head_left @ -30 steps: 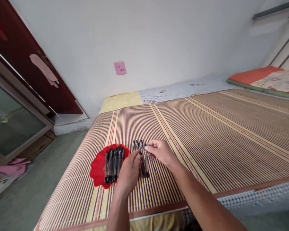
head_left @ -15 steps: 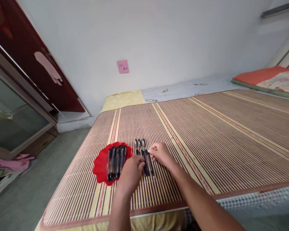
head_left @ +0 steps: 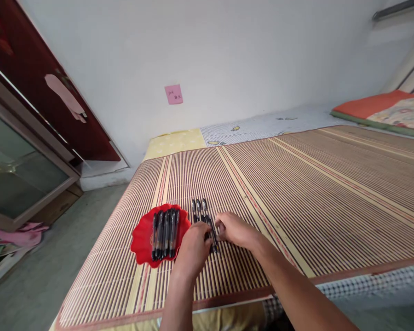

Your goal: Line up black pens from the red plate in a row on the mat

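A red scalloped plate [head_left: 140,239] lies on the striped bamboo mat [head_left: 296,193] and holds several black pens [head_left: 164,227] side by side. Just right of the plate a second row of black pens [head_left: 203,214] lies on the mat. My left hand [head_left: 193,248] rests curled over the near end of this row, fingers on the pens. My right hand [head_left: 237,231] is curled at the row's right side, its fingertips pinching a pen there. The near ends of these pens are hidden under both hands.
The mat covers a bed whose near edge [head_left: 227,299] runs below my arms. A dark cabinet with glass [head_left: 24,151] stands at the left beside a grey floor [head_left: 31,285]. A pink note [head_left: 173,94] sticks to the wall. An orange pillow [head_left: 379,105] lies far right.
My right hand has come down from the far end of the pen row towards its near end, close to my left hand. The left hand has stayed on the pens.
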`<state>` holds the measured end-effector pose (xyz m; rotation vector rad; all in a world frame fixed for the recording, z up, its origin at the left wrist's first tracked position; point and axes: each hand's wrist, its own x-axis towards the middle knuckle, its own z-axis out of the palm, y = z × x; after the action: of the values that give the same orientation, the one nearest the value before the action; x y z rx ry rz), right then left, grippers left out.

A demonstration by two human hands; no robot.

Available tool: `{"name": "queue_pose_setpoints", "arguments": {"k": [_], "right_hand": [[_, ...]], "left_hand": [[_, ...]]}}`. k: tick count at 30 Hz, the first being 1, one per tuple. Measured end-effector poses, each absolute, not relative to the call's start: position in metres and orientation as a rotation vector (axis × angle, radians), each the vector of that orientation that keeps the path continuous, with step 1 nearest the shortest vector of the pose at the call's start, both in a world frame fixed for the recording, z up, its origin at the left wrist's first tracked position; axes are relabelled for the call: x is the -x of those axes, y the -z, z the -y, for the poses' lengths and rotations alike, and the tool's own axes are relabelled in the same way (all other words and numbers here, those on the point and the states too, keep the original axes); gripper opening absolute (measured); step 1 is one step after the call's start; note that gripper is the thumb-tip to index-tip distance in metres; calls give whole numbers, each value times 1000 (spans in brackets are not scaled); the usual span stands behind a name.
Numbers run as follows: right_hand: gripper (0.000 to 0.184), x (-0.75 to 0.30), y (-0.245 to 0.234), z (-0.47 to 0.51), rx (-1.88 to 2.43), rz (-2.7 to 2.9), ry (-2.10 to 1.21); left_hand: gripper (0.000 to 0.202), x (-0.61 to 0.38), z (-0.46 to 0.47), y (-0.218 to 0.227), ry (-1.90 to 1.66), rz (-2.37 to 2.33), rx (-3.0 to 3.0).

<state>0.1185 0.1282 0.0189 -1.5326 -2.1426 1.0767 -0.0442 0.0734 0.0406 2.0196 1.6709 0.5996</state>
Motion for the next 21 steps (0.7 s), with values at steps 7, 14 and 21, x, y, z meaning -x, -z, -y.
{"name": "queue_pose_setpoints", "arguments": {"k": [7, 14, 21], "right_hand": [[23, -116, -7, -130, 1510, 2149, -970], [20, -118, -9, -132, 1510, 2159, -924], [20, -120, -13, -132, 1482, 2124, -979]], "left_hand": [[26, 43, -75, -38, -582, -1671, -2047], [30, 46, -72, -37, -582, -1677, -2091], [34, 50, -76, -34, -653, -1581, -2112]]}}
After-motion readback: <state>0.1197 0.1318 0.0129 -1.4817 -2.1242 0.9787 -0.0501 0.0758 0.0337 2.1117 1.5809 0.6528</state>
